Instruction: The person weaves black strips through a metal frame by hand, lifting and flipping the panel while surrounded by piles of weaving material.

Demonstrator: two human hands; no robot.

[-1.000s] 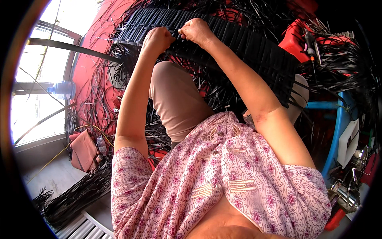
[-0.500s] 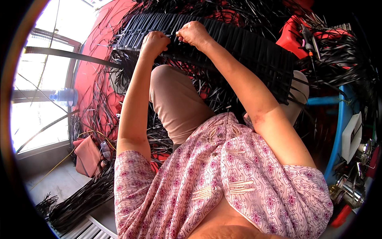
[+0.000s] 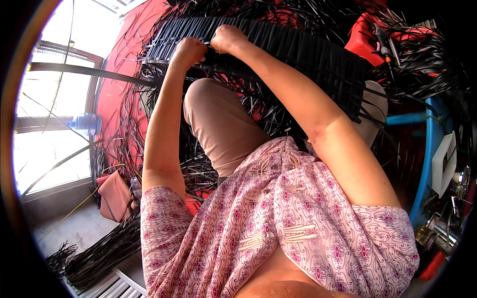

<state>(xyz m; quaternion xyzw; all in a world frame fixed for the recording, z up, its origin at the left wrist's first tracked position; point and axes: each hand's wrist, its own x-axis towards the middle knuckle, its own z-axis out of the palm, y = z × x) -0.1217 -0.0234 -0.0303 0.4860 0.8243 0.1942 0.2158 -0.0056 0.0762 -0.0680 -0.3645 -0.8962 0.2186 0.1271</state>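
A long panel of tightly woven black flat strips lies across in front of my knees, running from upper left to the right. My left hand is at its near edge, toward the left end, with the fingers curled closed. Just right of it, almost touching, my right hand is closed in a fist over the panel's ribs. Whatever the fingers pinch is hidden from this view.
Loose black strips tangle beneath and beyond the panel. A red plastic container with a screwdriver-like tool stands far right. Nearer are a blue frame and a white tray. A pink bag sits left.
My right hand has moved a little left and away from me, closing most of the gap to my left hand. My left hand has shifted slightly left.
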